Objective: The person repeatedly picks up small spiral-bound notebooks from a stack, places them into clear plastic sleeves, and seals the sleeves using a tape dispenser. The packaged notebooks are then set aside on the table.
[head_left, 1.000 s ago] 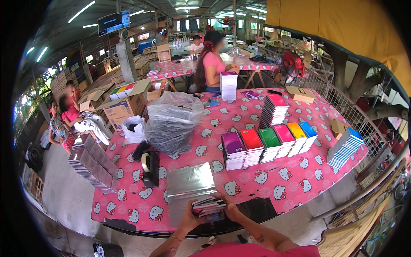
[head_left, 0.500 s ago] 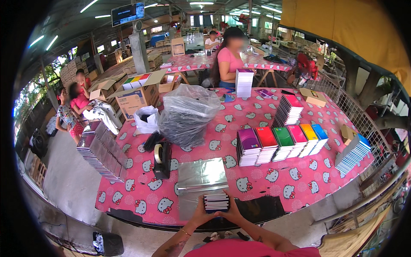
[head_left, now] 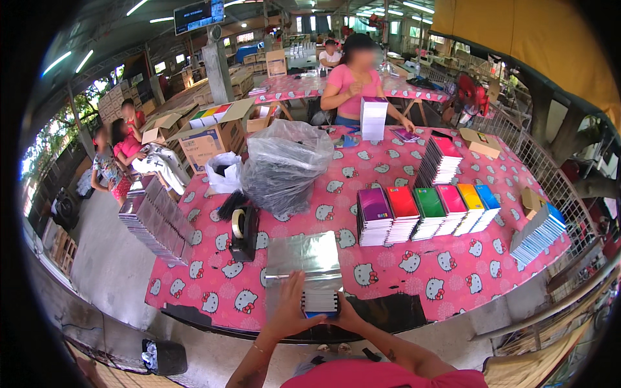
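Notebook stack: I see the small stack (head_left: 320, 301) at the near edge, centre, squared between both hands; page edges face up, dark binding shows on the right side, a strip of blue at the near face. Whether it rests on the table or hangs above it, I cannot tell.
Left hand: on the stack's left side (head_left: 286, 309), fingers nearly straight and pointing far, thumb across the near face, grasping.
Right hand: curled round the stack's right side (head_left: 350, 315), grasping; some fingertips are hidden from me.
Plastic sheets: shiny clear sheets (head_left: 303, 252) lie flat just beyond the hands.
Table cloth: pink with cat faces (head_left: 343, 200); a black patch (head_left: 388, 313) shows along the near edge, right of the hands.
Tape dispenser: black (head_left: 244, 242), left of the sheets, pale roll mounted.
Bags: large clear bag (head_left: 288, 168) with dark contents, far left of the hands; smaller white bag (head_left: 224, 174) beside it.
Left stack: tall notebook pile (head_left: 155, 220) at the table's left edge, leaning.
Colour row: right of centre, left to right, purple (head_left: 374, 205), red (head_left: 403, 202), green (head_left: 428, 202), pink (head_left: 451, 198), yellow (head_left: 470, 197), blue (head_left: 488, 196).
Right edge: another blue-topped pile (head_left: 538, 236), tilted.
Co-worker: pink shirt (head_left: 352, 90), far side, one hand at a purple notebook (head_left: 405, 134).
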Motion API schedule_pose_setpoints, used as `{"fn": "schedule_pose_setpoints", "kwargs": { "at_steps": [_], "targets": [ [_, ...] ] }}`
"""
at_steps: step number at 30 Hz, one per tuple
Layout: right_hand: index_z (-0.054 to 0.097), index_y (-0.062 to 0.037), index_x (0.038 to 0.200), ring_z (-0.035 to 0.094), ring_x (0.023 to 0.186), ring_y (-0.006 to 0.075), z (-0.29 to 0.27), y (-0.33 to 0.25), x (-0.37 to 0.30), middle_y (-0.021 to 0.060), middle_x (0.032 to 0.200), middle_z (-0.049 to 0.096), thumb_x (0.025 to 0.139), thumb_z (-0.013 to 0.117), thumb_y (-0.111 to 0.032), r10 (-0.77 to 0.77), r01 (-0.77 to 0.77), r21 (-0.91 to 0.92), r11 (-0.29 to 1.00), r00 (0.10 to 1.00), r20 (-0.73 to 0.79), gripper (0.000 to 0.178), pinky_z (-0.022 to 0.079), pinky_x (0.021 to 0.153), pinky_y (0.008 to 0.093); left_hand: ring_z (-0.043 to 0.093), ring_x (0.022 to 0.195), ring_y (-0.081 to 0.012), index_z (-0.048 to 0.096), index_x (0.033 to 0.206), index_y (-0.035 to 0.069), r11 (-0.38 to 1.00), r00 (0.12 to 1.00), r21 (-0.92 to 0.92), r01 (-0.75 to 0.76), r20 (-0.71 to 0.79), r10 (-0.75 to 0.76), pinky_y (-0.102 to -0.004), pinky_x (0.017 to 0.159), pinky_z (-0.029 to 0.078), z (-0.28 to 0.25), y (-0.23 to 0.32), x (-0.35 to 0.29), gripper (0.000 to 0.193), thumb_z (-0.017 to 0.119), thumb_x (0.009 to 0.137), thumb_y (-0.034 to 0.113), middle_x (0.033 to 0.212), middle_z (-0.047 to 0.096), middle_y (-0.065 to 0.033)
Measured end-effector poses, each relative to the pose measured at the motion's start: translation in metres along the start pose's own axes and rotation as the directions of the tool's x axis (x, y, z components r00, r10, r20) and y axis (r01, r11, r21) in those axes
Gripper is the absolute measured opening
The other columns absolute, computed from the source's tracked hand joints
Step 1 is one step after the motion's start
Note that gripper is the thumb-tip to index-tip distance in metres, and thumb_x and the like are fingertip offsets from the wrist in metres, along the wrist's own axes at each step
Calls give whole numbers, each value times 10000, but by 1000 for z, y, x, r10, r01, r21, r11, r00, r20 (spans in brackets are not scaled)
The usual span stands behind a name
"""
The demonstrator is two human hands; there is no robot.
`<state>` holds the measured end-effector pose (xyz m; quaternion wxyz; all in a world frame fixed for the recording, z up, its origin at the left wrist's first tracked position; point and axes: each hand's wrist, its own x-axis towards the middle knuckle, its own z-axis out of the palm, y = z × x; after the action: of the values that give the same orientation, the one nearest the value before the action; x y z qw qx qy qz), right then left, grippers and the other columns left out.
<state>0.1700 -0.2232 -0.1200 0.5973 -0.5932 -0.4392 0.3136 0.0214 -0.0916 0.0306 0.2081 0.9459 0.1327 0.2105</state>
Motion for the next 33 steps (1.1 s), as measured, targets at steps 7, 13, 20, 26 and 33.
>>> {"fn": "schedule_pose_setpoints", "kwargs": {
  "at_steps": [7,13,20,26,33],
  "targets": [
    [392,-8,1325,599,1108,298,-5,15,0,193,1214,580,654,908,-244,4,-5,-129,992,1000,-2,878,493,918,403,417,1351,-351,410,1378,-45,909,964,383,-165,257,67,-502,1116,310,37,14,11,963,748,708,558,1397,461,-252],
    [386,-70,1435,462,1283,323,-34,-23,36,203,1372,475,672,884,-239,-80,115,-233,966,985,155,927,396,1048,436,662,988,-332,519,1209,-82,936,938,124,328,74,-339,-437,873,520,30,-37,11,818,810,722,506,1110,650,-208],
    [382,-141,1477,329,1409,325,-79,20,95,92,1524,372,682,782,-546,7,179,-824,537,976,217,978,239,1124,558,702,846,-322,671,889,-113,406,597,-602,687,149,-788,-449,768,532,102,-162,34,776,755,706,636,862,703,-231],
    [436,-102,1432,450,1308,326,-78,26,100,124,1420,473,751,754,-426,10,93,-750,655,991,131,818,340,1079,510,688,874,-406,685,822,-103,591,609,-152,793,138,-781,-477,788,522,80,-151,52,935,616,683,819,874,692,-281],
    [532,-34,1306,579,1155,267,-53,88,106,144,1241,593,857,638,-130,288,-298,125,946,953,92,472,427,1005,370,663,976,-413,667,1009,-102,654,659,-202,729,-48,-750,-460,855,506,100,-166,44,955,566,748,812,980,677,-298]
  ]
}}
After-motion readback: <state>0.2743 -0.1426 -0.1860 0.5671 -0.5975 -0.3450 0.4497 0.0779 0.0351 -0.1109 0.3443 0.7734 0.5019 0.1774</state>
